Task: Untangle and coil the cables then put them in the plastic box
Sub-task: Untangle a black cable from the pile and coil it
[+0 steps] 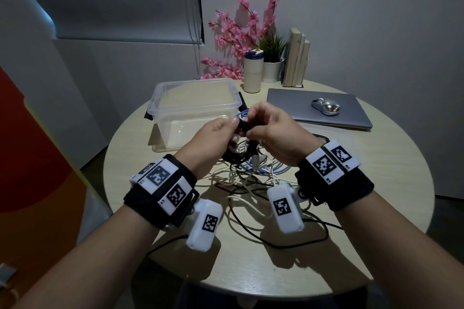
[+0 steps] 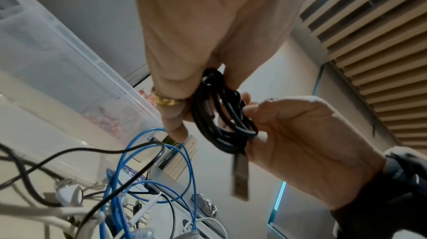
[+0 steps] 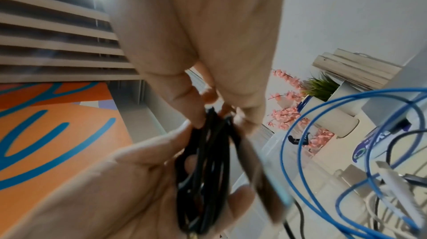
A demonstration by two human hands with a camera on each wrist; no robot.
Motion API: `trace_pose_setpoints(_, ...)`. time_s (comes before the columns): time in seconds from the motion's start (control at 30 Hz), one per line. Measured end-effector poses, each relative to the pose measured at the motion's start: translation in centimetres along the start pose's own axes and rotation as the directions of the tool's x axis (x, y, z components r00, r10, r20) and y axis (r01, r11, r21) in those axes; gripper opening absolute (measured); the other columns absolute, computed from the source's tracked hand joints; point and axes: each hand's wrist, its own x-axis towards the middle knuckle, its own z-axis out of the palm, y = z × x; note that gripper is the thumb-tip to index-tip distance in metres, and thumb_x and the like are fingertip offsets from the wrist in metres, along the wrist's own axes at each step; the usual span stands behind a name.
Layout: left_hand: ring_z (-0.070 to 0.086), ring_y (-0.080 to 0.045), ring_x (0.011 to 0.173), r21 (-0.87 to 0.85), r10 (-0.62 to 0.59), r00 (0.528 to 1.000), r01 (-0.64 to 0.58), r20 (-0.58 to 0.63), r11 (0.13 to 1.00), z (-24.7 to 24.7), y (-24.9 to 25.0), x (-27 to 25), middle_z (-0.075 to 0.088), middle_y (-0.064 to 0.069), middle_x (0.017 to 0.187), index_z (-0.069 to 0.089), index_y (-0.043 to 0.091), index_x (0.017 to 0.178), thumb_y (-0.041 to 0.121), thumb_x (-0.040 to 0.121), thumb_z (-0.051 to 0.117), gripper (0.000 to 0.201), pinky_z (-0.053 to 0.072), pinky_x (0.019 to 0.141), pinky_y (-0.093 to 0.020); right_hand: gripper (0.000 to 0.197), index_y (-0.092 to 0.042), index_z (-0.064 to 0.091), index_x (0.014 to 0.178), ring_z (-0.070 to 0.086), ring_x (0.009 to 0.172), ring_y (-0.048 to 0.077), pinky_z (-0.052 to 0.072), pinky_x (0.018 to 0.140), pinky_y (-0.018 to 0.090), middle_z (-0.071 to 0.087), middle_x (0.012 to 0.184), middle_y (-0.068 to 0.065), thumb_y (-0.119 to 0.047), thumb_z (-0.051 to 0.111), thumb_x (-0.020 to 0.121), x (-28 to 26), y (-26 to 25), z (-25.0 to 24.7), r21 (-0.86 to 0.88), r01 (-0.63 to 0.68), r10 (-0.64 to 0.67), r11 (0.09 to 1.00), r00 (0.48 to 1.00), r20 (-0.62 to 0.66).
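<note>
A small coil of black cable is held up above the table between both hands. My left hand pinches one side of the coil, and a ring shows on one finger. My right hand grips the other side of it. A flat plug hangs down from the coil. Below the hands lies a tangle of white, black and blue cables; the blue cable loops upward. The clear plastic box stands open just behind the hands, with nothing visible inside.
A closed laptop with a silver mouse lies at the right rear. A white tumbler, a potted plant, books and pink flowers stand at the back. The round table's edge curves near me.
</note>
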Motion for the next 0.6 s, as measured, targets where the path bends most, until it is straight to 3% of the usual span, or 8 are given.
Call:
trace_pose_setpoints(0.07, 0.044, -0.013, 0.056, -0.173, -0.031, 0.999, 0.024, -0.038, 0.985, -0.2, 0.1, 0.0, 0.047, 0.002, 0.060, 0.053, 0.010, 0.084, 0.021, 0.103, 0.037, 0.027, 0.041, 0.056, -0.023, 0.032, -0.014, 0.047, 0.094, 0.051, 0.089, 0.028, 0.038, 0.064, 0.032, 0.051, 0.093, 0.015, 0.017, 0.049, 0.084, -0.1, 0.1, -0.3, -0.027, -0.054, 0.055, 0.998, 0.998, 0.019)
trace_pose_setpoints(0.17, 0.047, -0.014, 0.058, -0.326, -0.076, 0.995, 0.052, -0.063, 0.944, -0.9, 0.3, -0.1, 0.043, -0.002, 0.064, 0.050, 0.009, 0.087, 0.021, 0.103, 0.035, 0.025, 0.045, 0.055, -0.021, 0.022, -0.012, 0.051, 0.102, 0.055, 0.075, 0.023, 0.043, 0.061, 0.032, 0.055, 0.089, 0.013, 0.005, 0.056, 0.088, -0.6, 0.1, -0.7, -0.112, -0.138, 0.147, 0.984, 0.987, 0.073)
trace_pose_setpoints(0.23, 0.050, -0.017, 0.063, -0.286, -0.110, 0.993, 0.097, -0.032, 0.953, -1.3, 0.4, -0.2, 0.047, -0.003, 0.065, 0.052, 0.009, 0.089, 0.024, 0.103, 0.035, 0.026, 0.047, 0.053, -0.020, 0.019, -0.012, 0.057, 0.095, 0.054, 0.066, 0.016, 0.039, 0.056, 0.027, 0.057, 0.077, 0.007, 0.006, 0.055, 0.089, -0.8, 0.1, -0.8, -0.160, -0.101, 0.114, 0.982, 0.991, 0.076)
trace_pose_setpoints(0.33, 0.048, -0.014, 0.056, -0.187, -0.152, 0.987, 0.161, 0.059, 0.969, -1.8, 0.6, -0.4, 0.049, -0.002, 0.058, 0.057, 0.007, 0.094, 0.033, 0.101, 0.038, 0.033, 0.047, 0.050, -0.021, 0.024, -0.006, 0.065, 0.102, 0.056, 0.068, 0.011, 0.040, 0.057, 0.018, 0.065, 0.087, 0.010, 0.010, 0.056, 0.087, -0.5, 0.1, -0.8, -0.276, -0.041, 0.068, 0.960, 0.993, 0.092)
trace_pose_setpoints(0.47, 0.037, -0.013, 0.053, -0.087, -0.160, 0.976, 0.173, 0.147, 0.981, -1.8, 0.1, -0.5, 0.038, 0.004, 0.047, 0.061, 0.008, 0.082, 0.032, 0.100, 0.042, 0.035, 0.038, 0.064, -0.027, 0.032, -0.002, 0.063, 0.109, 0.058, 0.086, 0.018, 0.046, 0.068, 0.020, 0.065, 0.103, 0.017, 0.015, 0.054, 0.085, -0.5, 0.1, -0.8, -0.234, -0.047, 0.072, 0.971, 0.992, 0.100)
trace_pose_setpoints(0.6, 0.039, -0.014, 0.051, -0.107, -0.159, 0.977, 0.175, 0.142, 0.979, -1.9, -0.3, -0.6, 0.033, 0.004, 0.050, 0.056, 0.007, 0.076, 0.041, 0.094, 0.046, 0.040, 0.039, 0.076, -0.035, 0.027, 0.002, 0.063, 0.101, 0.062, 0.075, 0.017, 0.052, 0.064, 0.017, 0.064, 0.092, 0.016, 0.019, 0.050, 0.085, -0.4, 0.1, -1.1, -0.146, -0.046, 0.054, 0.988, 0.997, 0.048)
